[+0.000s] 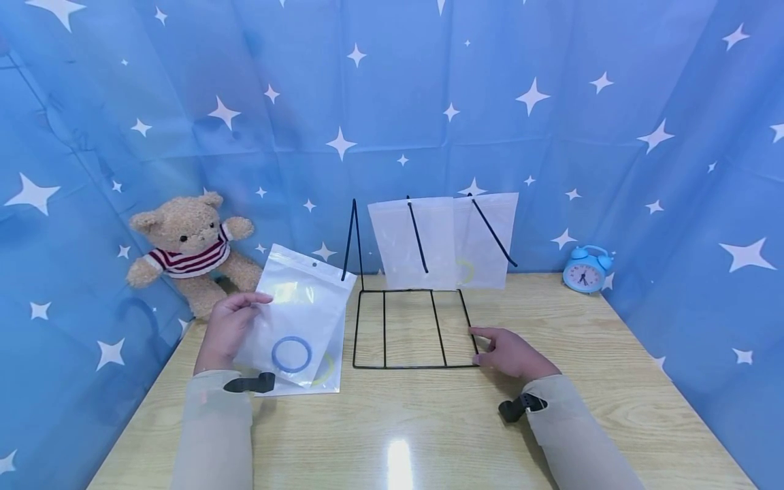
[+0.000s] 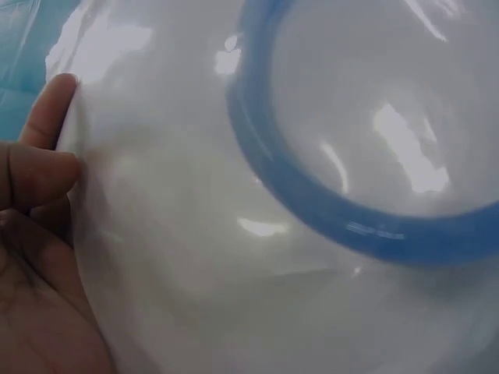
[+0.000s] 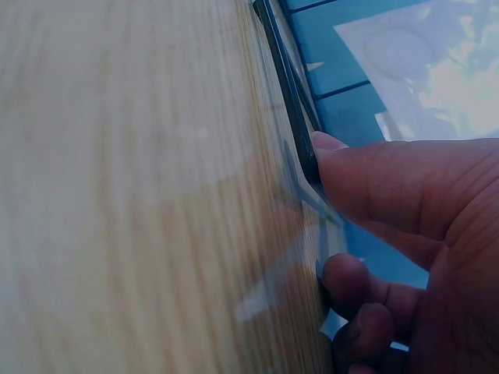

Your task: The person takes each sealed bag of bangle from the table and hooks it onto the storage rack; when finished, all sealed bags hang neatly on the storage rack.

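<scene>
My left hand pinches the left edge of a zip bag with a blue ring inside. In the left wrist view, thumb and fingers sit at the edge of that bag. Its top corner overlaps the tip of the left prong of a black wire display rack. Below it, a second bag with a yellow ring lies partly hidden on the table. My right hand grips the right side of the rack's base; the right wrist view has the thumb against the black wire.
Two more bags hang from the rack's other prongs: a middle one and a right one with a yellow ring. A teddy bear leans at the back left. A blue alarm clock stands at the back right, before a starry curtain.
</scene>
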The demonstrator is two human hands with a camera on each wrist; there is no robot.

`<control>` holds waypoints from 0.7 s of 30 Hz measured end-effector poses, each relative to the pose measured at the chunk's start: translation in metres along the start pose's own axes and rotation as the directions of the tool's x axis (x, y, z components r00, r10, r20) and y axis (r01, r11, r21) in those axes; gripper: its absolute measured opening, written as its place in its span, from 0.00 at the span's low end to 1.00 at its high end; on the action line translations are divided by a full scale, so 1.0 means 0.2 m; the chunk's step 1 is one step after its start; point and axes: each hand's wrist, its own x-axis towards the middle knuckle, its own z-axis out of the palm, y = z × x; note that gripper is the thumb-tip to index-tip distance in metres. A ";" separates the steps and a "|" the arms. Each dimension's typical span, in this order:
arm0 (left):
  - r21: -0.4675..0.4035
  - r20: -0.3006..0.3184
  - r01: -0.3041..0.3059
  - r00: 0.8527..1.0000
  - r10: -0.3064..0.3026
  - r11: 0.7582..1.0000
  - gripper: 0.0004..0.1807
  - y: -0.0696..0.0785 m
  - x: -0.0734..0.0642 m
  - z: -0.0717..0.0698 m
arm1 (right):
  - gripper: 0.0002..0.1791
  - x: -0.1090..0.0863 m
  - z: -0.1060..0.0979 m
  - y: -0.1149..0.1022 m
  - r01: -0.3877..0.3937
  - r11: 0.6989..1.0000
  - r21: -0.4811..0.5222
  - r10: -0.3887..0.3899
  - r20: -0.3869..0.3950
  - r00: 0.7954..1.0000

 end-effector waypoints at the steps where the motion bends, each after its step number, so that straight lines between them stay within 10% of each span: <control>1: -0.002 -0.001 -0.009 1.000 0.009 1.000 0.16 0.00 0.00 0.00 | 0.38 0.00 0.00 0.00 -0.002 1.000 0.001 0.002 -0.001 1.000; 21: -0.079 0.022 -0.090 0.996 0.092 0.993 0.17 0.10 -0.04 0.04 | 0.37 -0.01 -0.01 -0.01 0.008 1.000 -0.005 -0.008 -0.001 1.000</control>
